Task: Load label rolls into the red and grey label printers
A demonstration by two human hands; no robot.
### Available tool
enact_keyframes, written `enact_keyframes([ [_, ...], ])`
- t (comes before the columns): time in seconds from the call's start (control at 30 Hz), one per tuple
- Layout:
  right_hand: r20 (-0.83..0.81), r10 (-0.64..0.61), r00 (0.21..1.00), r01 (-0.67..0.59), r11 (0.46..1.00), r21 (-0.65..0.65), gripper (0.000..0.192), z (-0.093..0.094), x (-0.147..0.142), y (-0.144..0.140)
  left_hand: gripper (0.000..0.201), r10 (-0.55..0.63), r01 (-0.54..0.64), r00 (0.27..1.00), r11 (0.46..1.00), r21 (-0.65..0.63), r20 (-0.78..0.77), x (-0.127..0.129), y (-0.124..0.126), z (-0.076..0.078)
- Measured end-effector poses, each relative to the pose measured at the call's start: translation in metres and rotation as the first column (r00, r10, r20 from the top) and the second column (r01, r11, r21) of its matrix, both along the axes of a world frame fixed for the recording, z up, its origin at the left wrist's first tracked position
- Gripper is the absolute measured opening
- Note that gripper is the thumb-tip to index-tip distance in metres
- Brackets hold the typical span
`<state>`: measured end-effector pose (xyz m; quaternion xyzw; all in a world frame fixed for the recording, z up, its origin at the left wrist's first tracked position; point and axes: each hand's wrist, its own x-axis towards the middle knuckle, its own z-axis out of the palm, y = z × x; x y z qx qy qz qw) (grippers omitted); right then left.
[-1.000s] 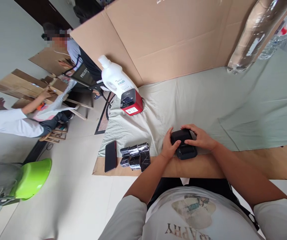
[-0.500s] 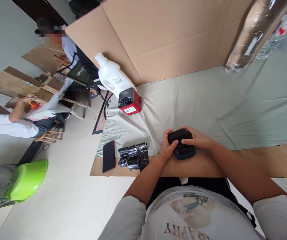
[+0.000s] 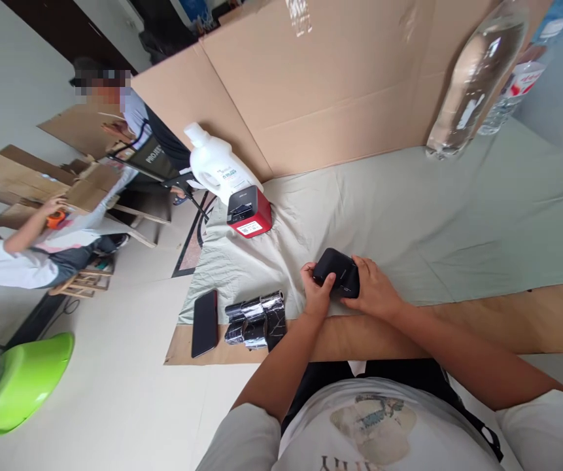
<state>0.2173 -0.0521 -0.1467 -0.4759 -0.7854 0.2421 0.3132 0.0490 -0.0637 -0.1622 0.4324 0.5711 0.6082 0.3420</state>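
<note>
A small black device [image 3: 336, 269] with rounded corners is held between both of my hands over the front edge of the table; its exact kind I cannot make out. On its left side, my left hand [image 3: 316, 293] grips it with the thumb on top. My right hand [image 3: 375, 289] is wrapped round the right end, covering that part. To the left lie several shiny black rolls with pale marbled lines [image 3: 256, 322]. Beside them a dark smartphone [image 3: 204, 324] rests flat. Farther back stands a red and black box-shaped device [image 3: 250, 212] with a white label.
A white jug [image 3: 222, 163] stands behind the red device. Upright cardboard [image 3: 330, 91] borders the back of the cloth-covered table [image 3: 458, 235]. Clear bottles [image 3: 472, 85] stand at the back right. Two people are at the far left, above a green basin [image 3: 31, 379] on the floor.
The black device has turned and shifted slightly left in my hands; its front section is now largely covered by my right hand. My right hand has moved round its right end. The camera view has shifted.
</note>
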Motion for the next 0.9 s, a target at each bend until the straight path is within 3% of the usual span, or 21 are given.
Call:
enact_keyframes([
  [0.13,0.029,-0.048,0.998,0.048,0.999,-0.006,0.096,0.008,0.024,0.04,0.06,-0.094,0.094,0.996,0.995,-0.015,-0.001,0.003,-0.004,-0.003],
  [0.23,0.065,-0.258,0.964,0.264,0.958,-0.114,0.091,0.018,0.066,0.103,0.046,-0.204,0.194,0.971,0.977,-0.09,-0.124,0.005,-0.003,-0.005],
  [0.37,0.189,-0.601,0.777,0.63,0.749,-0.207,0.096,0.032,0.136,0.188,0.018,-0.304,0.274,0.876,0.952,-0.134,-0.374,0.008,-0.001,-0.001],
  [0.43,0.23,-0.699,0.677,0.736,0.647,-0.2,0.101,0.038,0.167,0.216,0.01,-0.319,0.292,0.848,0.948,-0.128,-0.423,0.008,-0.001,0.002],
  [0.5,0.261,-0.747,0.612,0.791,0.584,-0.182,0.103,0.042,0.191,0.231,0.008,-0.317,0.293,0.837,0.948,-0.123,-0.445,0.007,-0.001,0.003],
  [0.6,0.293,-0.745,0.599,0.8,0.567,-0.195,0.104,0.041,0.21,0.236,0.008,-0.32,0.301,0.819,0.946,-0.118,-0.476,0.006,0.001,0.003],
  [0.77,0.341,-0.695,0.634,0.758,0.646,-0.091,0.11,0.021,0.202,0.21,0.011,-0.366,0.329,0.749,0.929,-0.17,-0.553,0.011,-0.003,0.006],
  [0.83,0.379,-0.675,0.633,0.738,0.673,-0.033,0.105,0.011,0.196,0.19,0.013,-0.418,0.355,0.636,0.905,-0.235,-0.648,0.016,-0.011,0.009],
  [0.9,0.416,-0.659,0.626,0.726,0.688,-0.003,0.099,0.001,0.194,0.166,0.019,-0.505,0.405,0.464,0.852,-0.332,-0.728,0.017,-0.018,0.014],
])
